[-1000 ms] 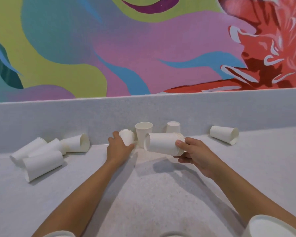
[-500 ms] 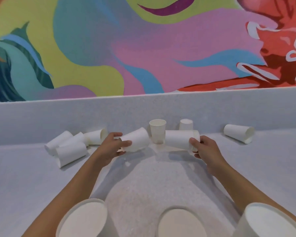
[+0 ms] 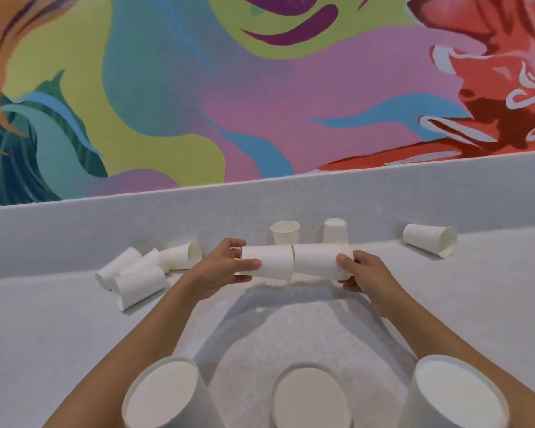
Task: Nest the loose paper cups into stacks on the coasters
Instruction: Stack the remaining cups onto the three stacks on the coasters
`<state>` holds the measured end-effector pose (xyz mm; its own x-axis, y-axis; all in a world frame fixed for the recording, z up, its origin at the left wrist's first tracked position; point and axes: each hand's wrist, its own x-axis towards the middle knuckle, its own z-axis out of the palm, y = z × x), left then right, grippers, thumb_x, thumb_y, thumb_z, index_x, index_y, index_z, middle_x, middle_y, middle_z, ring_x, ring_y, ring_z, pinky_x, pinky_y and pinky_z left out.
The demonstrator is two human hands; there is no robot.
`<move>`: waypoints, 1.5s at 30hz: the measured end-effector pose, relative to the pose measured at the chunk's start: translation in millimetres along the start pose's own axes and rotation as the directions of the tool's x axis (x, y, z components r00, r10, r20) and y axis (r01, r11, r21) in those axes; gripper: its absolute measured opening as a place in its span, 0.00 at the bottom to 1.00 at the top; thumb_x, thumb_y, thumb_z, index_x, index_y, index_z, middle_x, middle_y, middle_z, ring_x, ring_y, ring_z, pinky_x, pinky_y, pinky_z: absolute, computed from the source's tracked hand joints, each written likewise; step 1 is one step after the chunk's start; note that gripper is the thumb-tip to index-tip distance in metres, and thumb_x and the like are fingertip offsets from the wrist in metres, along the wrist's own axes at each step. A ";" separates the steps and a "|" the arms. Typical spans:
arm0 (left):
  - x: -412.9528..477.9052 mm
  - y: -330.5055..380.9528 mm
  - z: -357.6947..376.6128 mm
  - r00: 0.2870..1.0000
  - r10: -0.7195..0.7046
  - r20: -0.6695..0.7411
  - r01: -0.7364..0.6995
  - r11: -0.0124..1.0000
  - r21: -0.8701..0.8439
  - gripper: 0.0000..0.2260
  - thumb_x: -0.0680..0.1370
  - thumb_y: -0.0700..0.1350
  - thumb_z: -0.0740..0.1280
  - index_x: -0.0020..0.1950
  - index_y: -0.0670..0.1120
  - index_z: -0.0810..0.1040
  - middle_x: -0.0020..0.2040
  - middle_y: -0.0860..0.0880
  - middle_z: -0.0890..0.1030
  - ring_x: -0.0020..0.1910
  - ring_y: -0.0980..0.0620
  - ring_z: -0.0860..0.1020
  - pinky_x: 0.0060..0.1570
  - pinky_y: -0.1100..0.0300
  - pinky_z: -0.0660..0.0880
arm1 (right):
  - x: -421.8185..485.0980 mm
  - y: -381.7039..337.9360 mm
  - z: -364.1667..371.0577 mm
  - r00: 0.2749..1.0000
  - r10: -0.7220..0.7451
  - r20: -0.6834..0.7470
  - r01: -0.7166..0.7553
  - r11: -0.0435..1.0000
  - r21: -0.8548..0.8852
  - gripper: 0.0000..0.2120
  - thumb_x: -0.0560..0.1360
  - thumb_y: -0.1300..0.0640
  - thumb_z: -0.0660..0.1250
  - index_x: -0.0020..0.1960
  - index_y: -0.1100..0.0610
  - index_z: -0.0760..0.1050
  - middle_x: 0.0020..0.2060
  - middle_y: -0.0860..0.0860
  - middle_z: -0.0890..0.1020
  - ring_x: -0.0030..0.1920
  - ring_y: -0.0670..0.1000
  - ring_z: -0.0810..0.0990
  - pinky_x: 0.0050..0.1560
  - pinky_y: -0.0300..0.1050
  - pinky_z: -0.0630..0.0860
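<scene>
**Alignment first, then a gentle push**

The left hand is curled round a single paper cup, held on its side above the worktop with its mouth towards the right. The right hand grips a nested stack at its rim end, base pointing left. Base and mouth meet just between the hands.

The step in hand looks to be sliding that base into the single cup. To do it well, keep both axes in one line, because a tilted entry would likely catch the rim and dent the thin wall. Hold lightly, since squeezing would flatten the mouth. Push only until it seats, or the cups may jam.

Three upturned piles stand nearest the camera, and no coasters show beneath them. Loose cups wait behind: a heap at the left, an upright cup, an upturned cup, and a lying cup at the right.
</scene>
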<state>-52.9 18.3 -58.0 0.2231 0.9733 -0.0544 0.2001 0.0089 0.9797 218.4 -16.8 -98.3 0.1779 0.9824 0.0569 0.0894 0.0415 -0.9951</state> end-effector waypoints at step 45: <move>-241.5 191.3 92.2 0.854 0.520 0.010 -0.408 0.658 0.633 0.26 0.65 0.53 0.79 0.56 0.47 0.71 0.47 0.49 0.76 0.47 0.50 0.76 0.39 0.58 0.78 | -214.1 -163.8 -3.7 0.898 -0.087 0.432 0.255 0.902 -0.348 0.24 0.71 0.47 0.73 0.63 0.50 0.68 0.52 0.50 0.77 0.52 0.52 0.77 0.50 0.45 0.79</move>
<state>19.5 -236.2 124.8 0.3037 0.8339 0.4609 0.6443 -0.5361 0.5454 169.3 -234.6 52.8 -0.2717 0.9568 0.1033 0.4670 0.2249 -0.8552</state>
